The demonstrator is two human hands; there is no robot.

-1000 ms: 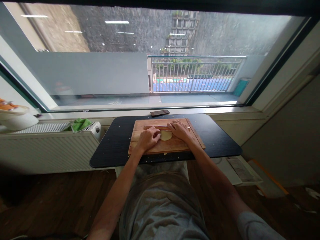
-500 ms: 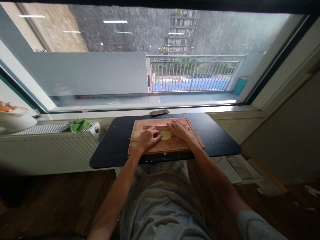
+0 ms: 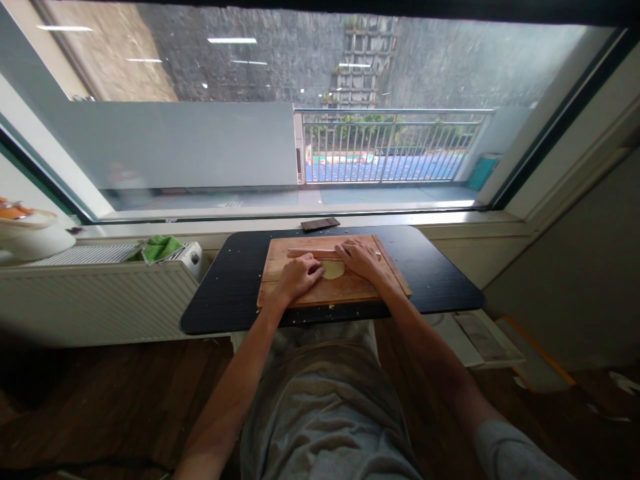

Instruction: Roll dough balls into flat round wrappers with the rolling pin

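A wooden cutting board [image 3: 273, 270] lies on a small black table, bearing a pale, flattened piece of dough [image 3: 334, 269]. My left hand [image 3: 302, 272] is closed at the dough's left edge, its fingertips pinching the rim. Across the board, just beyond the dough, lies a thin wooden rolling pin [image 3: 313, 253]. My right hand [image 3: 361, 259] rests over its right part, fingers bent across it. The palm's underside and part of the pin are hidden.
Pale crumbs dot the black table [image 3: 220, 287]. A dark flat bar [image 3: 320, 224] lies near the windowsill. To the left, a green cloth [image 3: 161, 249] sits on a white radiator [image 3: 100, 293], beside a white container [image 3: 33, 233]. A large window rises ahead.
Both hands keep nearly the same places on the dough and rolling pin. The whole view has shifted very slightly.
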